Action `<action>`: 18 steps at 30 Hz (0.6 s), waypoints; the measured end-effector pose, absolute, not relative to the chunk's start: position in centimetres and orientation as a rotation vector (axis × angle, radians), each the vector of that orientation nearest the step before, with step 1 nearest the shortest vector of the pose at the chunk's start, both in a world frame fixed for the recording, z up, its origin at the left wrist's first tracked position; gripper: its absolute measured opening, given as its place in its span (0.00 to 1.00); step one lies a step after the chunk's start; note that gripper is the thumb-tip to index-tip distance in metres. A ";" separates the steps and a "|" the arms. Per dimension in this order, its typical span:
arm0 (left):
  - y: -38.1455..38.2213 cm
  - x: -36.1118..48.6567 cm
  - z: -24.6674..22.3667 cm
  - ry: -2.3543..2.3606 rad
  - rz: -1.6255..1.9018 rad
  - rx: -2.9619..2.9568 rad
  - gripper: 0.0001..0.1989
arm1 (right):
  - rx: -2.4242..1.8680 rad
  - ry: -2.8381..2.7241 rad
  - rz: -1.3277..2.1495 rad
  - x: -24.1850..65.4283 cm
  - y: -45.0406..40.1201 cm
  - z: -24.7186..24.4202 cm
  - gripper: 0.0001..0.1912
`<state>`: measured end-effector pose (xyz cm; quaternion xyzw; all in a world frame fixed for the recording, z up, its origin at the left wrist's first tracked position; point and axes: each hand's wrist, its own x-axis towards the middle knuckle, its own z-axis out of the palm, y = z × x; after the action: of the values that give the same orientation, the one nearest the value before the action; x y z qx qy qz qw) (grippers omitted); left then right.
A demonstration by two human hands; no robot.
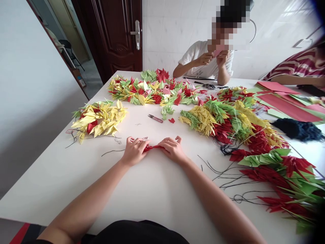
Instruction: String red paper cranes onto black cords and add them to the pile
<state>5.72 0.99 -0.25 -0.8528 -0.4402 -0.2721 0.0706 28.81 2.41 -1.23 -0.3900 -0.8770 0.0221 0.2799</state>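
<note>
Red folded paper (152, 147) between left hand (134, 151) and right hand (173, 149), tag (145, 138) unreadable.

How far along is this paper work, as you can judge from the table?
Done: many strung paper cranes lie on the white table. In hand: the left hand and right hand pinch a red paper piece. Left: stacked red and green paper sheets look still unfolded.

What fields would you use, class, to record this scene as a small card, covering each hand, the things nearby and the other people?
Left hand: holds one end of red folded paper
Right hand: holds the other end
Nearby: scissors, black thread
Table: white table bearing strings of folded paper cranes
Others: a co-worker handling pink paper
</note>
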 end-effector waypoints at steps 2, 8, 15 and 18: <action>1.0 5.5 -0.1 -1.340 -0.834 -2.556 0.14 | -1.057 -2.334 0.065 29.0 2.5 -1.2 0.12; 0.8 5.3 0.8 -1.412 -0.778 -2.602 0.20 | -1.064 -2.327 0.066 29.2 2.5 -1.3 0.13; 1.2 4.9 0.9 -1.276 -0.890 -2.565 0.08 | -1.093 -2.326 0.031 29.1 2.7 -1.9 0.12; 1.3 5.0 0.8 -1.192 -0.930 -2.545 0.07 | -1.092 -2.331 0.021 29.1 2.7 -2.0 0.12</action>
<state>5.01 1.34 0.76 -0.8561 -0.4012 -0.3128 0.0907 29.13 2.75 -1.99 -0.4073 -0.8694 0.0079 0.2798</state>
